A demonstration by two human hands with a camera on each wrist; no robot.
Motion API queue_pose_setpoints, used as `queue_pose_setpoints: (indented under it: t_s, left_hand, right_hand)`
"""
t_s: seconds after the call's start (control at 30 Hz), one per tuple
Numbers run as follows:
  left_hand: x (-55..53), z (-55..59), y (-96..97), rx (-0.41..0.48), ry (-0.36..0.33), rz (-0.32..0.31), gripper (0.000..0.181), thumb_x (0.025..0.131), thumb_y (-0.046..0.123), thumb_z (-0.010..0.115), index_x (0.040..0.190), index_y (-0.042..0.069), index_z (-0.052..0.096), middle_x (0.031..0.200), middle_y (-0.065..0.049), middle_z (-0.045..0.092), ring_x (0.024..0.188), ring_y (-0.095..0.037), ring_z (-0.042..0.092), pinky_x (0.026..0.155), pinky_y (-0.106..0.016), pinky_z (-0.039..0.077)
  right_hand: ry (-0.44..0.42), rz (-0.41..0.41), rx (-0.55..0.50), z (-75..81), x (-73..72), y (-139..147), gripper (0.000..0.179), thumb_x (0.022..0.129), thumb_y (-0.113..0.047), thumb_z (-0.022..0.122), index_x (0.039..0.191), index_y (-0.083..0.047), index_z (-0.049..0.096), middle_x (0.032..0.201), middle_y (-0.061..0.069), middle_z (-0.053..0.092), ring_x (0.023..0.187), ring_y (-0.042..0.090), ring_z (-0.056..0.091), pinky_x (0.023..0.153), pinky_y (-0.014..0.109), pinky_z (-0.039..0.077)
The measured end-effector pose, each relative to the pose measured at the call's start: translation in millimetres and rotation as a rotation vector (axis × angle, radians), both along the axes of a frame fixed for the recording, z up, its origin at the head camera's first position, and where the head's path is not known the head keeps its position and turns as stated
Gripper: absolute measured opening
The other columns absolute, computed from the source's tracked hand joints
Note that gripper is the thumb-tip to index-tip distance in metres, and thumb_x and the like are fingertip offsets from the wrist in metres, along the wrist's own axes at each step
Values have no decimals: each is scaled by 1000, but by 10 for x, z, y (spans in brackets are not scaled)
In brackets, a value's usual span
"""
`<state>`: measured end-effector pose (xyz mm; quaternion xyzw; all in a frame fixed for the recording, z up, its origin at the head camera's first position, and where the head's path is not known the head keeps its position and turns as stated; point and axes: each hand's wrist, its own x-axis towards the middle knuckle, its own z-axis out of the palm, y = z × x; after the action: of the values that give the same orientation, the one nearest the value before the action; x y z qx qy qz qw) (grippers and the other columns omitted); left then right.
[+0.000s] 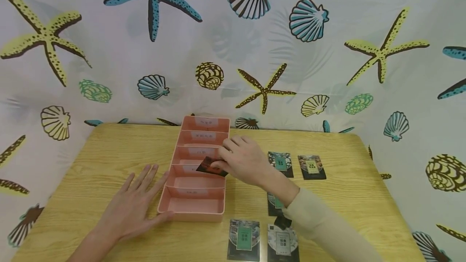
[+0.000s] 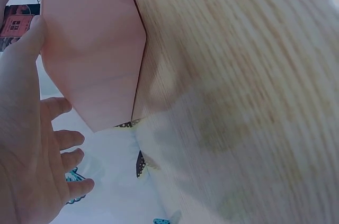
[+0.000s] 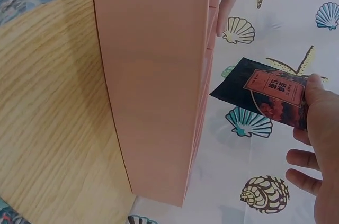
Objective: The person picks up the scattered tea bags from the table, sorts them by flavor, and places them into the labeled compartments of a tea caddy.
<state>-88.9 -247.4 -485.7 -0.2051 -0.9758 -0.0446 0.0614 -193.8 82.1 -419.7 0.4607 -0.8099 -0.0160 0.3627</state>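
Note:
In the head view a pink box (image 1: 192, 205) with several compartments in a row stands on the table, a paper label on each divider. My right hand (image 1: 243, 161) pinches a dark tea sachet (image 1: 206, 165) with a red label between thumb and fingers, over the middle compartments. The right wrist view shows the red label (image 3: 275, 87) facing that camera and the other fingers apart from the sachet. My left hand (image 1: 132, 207) lies by the box's left side, fingers spread, thumb at the near left corner. Its fingers (image 2: 69, 139) are extended in the left wrist view.
Right of the box lie several flat sachets: one with a yellow label (image 1: 312, 167), one with a pale label (image 1: 283, 242), and green-labelled ones, such as the near green sachet (image 1: 244, 239). My right forearm partly covers another. A patterned cloth (image 1: 182, 51) hangs behind the table.

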Motion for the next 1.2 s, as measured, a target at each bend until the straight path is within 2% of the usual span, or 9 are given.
queue_pose_setpoints:
  t_s: [0.13, 0.33, 0.6, 0.77, 0.9, 1.1, 1.2]
  left_hand:
    - [5, -4, -3, 2, 8, -2, 103, 87, 82, 61, 166, 22, 36, 170, -22, 36, 158, -42, 36, 123, -65, 35]
    - [0, 1, 12, -5, -16, 14, 103, 87, 83, 60, 167, 22, 36, 171, -21, 34, 159, -41, 34, 125, -66, 32]
    - [7, 28, 18, 14, -27, 12, 102, 88, 82, 60, 167, 23, 34, 172, -21, 33, 159, -41, 34, 124, -66, 33]
    - [5, 27, 14, 21, -70, 14, 102, 89, 81, 59, 167, 21, 35, 173, -21, 30, 161, -42, 30, 124, -66, 31]
    - [1, 22, 14, 19, -67, 15, 102, 89, 82, 59, 167, 21, 35, 173, -21, 30, 161, -42, 30, 125, -66, 31]
    - [0, 16, 11, 11, -72, 15, 102, 89, 82, 59, 167, 21, 35, 174, -21, 29, 161, -41, 29, 125, -67, 30]
    - [1, 14, 10, 11, -63, 13, 102, 89, 82, 59, 166, 21, 36, 173, -21, 30, 161, -41, 30, 125, -67, 30]
  right_hand:
    - [2, 12, 6, -52, -6, -62, 37, 97, -57, 70, 89, -21, 63, 85, -6, 63, 79, 13, 62, 71, 27, 52]
    - [-2, 24, 29, -132, -13, -159, 34, 98, -56, 69, 91, -23, 66, 90, -8, 67, 83, 12, 63, 73, 25, 54]
    - [-81, 26, 83, -251, 9, -276, 34, 99, -59, 65, 96, -26, 68, 100, -9, 71, 91, 11, 67, 76, 25, 56]
    - [-118, 15, 153, -319, 24, -344, 37, 101, -62, 59, 102, -26, 71, 101, -8, 71, 97, 12, 68, 88, 27, 59]
    - [-131, 5, 210, -374, 29, -379, 38, 103, -62, 55, 104, -26, 70, 101, -8, 71, 100, 14, 68, 97, 30, 58]
    - [-126, -10, 252, -466, 46, -413, 39, 104, -63, 53, 99, -27, 64, 100, -10, 69, 94, 12, 65, 81, 28, 57]
    - [-140, -12, 266, -500, 55, -420, 39, 104, -64, 52, 99, -27, 64, 102, -10, 70, 95, 11, 65, 82, 27, 57]
